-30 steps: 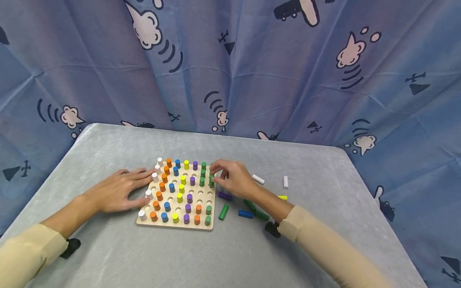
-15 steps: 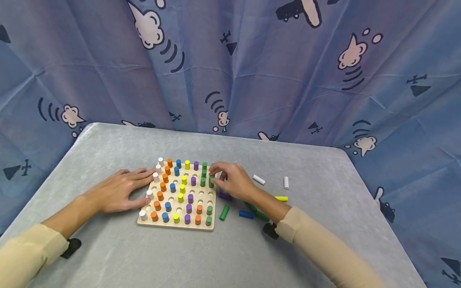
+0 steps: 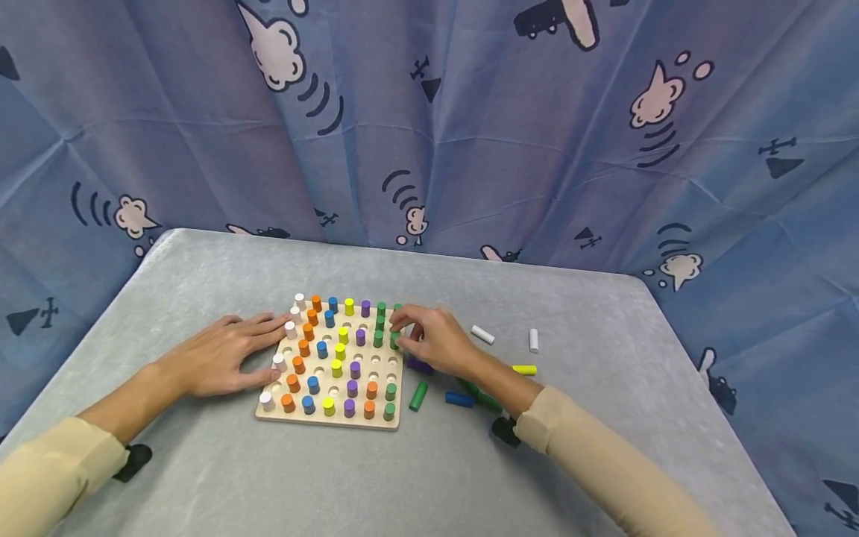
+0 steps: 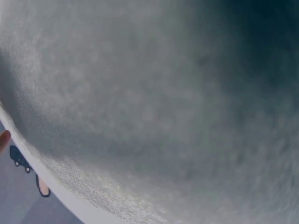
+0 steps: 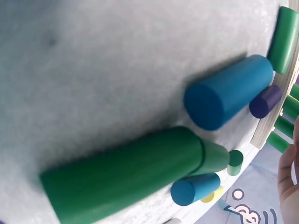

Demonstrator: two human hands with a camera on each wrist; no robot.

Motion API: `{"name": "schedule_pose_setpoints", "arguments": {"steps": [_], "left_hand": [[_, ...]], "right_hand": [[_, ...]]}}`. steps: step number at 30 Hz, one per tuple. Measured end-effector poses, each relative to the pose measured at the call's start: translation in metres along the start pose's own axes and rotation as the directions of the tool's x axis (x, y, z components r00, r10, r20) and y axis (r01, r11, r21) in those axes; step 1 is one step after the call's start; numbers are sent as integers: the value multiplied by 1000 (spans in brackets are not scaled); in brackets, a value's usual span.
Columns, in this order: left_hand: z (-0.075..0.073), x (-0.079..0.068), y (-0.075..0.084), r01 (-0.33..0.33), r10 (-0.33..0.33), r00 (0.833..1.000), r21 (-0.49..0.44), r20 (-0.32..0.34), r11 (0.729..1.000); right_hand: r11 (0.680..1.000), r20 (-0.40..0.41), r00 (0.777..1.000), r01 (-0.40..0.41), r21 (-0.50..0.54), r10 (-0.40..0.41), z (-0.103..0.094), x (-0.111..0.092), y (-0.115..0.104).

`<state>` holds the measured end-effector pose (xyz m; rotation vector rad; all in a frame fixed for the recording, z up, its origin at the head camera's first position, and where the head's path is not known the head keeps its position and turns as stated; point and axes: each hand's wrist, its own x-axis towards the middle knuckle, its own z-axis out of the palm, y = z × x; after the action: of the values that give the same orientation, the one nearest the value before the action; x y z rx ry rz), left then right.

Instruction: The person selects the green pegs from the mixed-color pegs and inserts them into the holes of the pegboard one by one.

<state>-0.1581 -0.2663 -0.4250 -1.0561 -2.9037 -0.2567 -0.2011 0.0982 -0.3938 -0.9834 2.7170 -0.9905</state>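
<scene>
Two bare hands meet at a wooden pegboard (image 3: 322, 424) on the grey desk (image 3: 335, 485) in the head view. The left hand (image 3: 228, 356) lies palm down at the board's left edge, its grip apart, fingers stretched toward the column of white pegs (image 3: 290, 330). At the opposite edge the right hand (image 3: 436, 339) has thumb and forefinger curled by a standing green peg (image 3: 394, 341) in the rightmost column; whether that grip is clamped on a peg cannot be told. Orange, blue, yellow and purple pegs also stand in the board, among bare holes. To its right lie loose pegs: a green one (image 3: 418, 396), a blue one (image 3: 459, 400), a yellow one (image 3: 525, 370) and two white ones (image 3: 482, 335). A blue patterned curtain (image 3: 496, 112) hangs behind.

The left wrist view is mostly blurred desk surface, with one fingertip (image 4: 3, 140) at the left border.

Through the right wrist view, a large green peg (image 5: 126, 175) lies in the foreground, with a second blue peg (image 5: 195, 189) just beside it. Near the board lies a purple peg (image 5: 266, 101), and curled fingers (image 5: 286, 170) show at the right border.
</scene>
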Motion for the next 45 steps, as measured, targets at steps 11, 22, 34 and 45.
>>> {"name": "schedule_pose_setpoints", "arguments": {"steps": [11,22,34,45], "left_hand": [[1,3,2,4,-4,1000,-5,14,1000],[0,3,3,-1,1,1000,-2,12,1000],[-2,2,3,-3,3,1000,1,7,1000],[-2,1,4,6,-6,1000,4,13,1000]], "right_hand": [[1000,0,1000,6,10,-6,-11,-7,1],[1000,23,1000,-16,-18,17,-42,-35,9],[999,61,998,-31,-22,32,-62,-86,33],[998,83,995,-44,-47,48,-63,-121,49]]}}
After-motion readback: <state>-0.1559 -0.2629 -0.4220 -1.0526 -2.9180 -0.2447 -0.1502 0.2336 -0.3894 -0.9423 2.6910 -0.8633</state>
